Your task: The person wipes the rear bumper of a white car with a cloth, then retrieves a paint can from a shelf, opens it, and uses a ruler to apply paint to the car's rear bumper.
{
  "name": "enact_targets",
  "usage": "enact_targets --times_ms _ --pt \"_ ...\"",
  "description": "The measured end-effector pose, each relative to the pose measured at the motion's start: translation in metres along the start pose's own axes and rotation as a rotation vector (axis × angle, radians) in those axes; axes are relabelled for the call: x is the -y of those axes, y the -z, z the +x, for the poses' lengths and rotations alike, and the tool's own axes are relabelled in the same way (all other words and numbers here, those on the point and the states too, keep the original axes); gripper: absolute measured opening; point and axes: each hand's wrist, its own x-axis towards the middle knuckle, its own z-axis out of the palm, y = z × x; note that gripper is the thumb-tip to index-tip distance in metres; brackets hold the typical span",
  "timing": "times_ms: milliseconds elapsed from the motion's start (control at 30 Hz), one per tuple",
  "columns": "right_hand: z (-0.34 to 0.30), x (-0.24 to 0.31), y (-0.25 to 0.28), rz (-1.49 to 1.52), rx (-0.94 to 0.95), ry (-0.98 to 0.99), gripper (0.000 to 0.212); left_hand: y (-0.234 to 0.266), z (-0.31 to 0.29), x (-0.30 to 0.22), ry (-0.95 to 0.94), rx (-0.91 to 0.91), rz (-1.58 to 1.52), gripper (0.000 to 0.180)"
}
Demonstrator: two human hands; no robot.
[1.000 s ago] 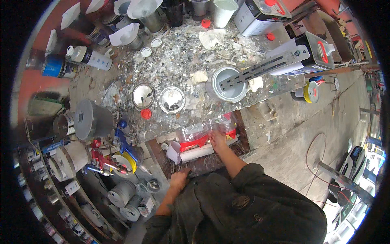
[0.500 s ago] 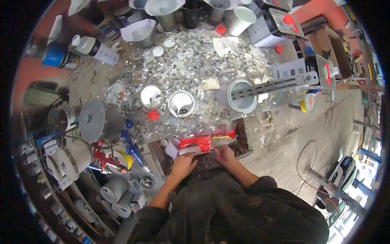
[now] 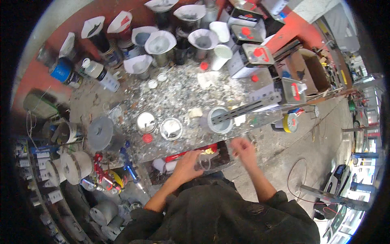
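My left hand [image 3: 187,166] is closed round a clear plastic cup [image 3: 205,163], held above an open drawer [image 3: 226,158] at the bench's front edge. Under that hand, inside the drawer, lie a red plastic package [image 3: 174,157] and a white cup-like piece [image 3: 159,164]. Off the drawer's right end my right hand [image 3: 243,152] is raised, its fingers bent and smeared by motion. No object shows in it. On the bench ahead stand two opened tins [image 3: 146,122] with white inside, and a larger tin [image 3: 221,127] of grey paint with a slotted metal strip [image 3: 248,108] across it.
Paint cups with paper strainers [image 3: 161,42] crowd the back of the bench. Metal cans with red caps [image 3: 251,60] stand at the back right. To the left are a grey lidded bucket [image 3: 101,133] and red and blue spray guns [image 3: 131,167]. A hose [image 3: 289,175] lies on the floor.
My left hand has come up from the drawer with the clear cup. My right hand has moved away to the right. The view has tilted, showing more of the bench's back.
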Motion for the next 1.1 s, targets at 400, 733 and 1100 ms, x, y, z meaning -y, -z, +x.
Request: enact_targets --times_ms 400,733,1100 --pt "0.103 0.1 0.021 -0.415 0.4 0.381 0.024 -0.027 0.048 -0.054 -0.18 -0.267 0.196 0.075" --pt "0.099 0.124 0.023 -0.594 0.535 0.708 0.019 -0.035 0.047 -0.002 0.176 -0.726 0.086 0.079" --pt "0.098 0.111 0.01 -0.441 0.393 0.779 0.018 0.01 0.083 0.006 0.174 -0.872 -0.247 0.079"
